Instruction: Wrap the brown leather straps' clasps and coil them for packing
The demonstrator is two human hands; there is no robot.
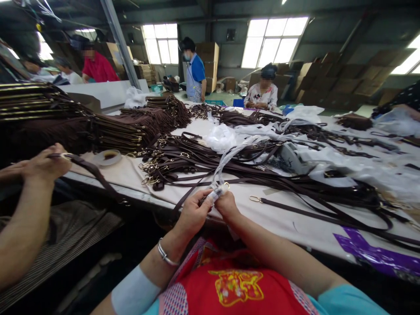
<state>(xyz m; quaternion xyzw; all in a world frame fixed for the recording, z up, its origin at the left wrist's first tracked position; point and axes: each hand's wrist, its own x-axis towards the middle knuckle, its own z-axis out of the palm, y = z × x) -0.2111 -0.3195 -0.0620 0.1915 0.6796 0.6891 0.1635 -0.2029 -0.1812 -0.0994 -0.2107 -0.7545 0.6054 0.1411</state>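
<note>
At the table's front edge, my left hand (195,212) pinches a brown strap's end wrapped in clear plastic film (216,192) between thumb and fingers. My right hand (227,205) is closed against the same wrapped end, its fingertips partly hidden. A gold-coloured metal ring (226,185) shows just above my right fingers. From the hands, a twisted length of plastic film runs up towards a white plastic heap (221,138). Just beyond my hands lies a tangle of dark brown straps (236,168) with gold-coloured buckles.
A co-worker's hands (46,162) hold another strap (98,175) at the left. Stacked straps (114,131) rise behind a tape roll (107,157). Purple tape (377,251) covers the table's right front edge. Other people sit or stand across the table, with cardboard boxes (351,81) behind.
</note>
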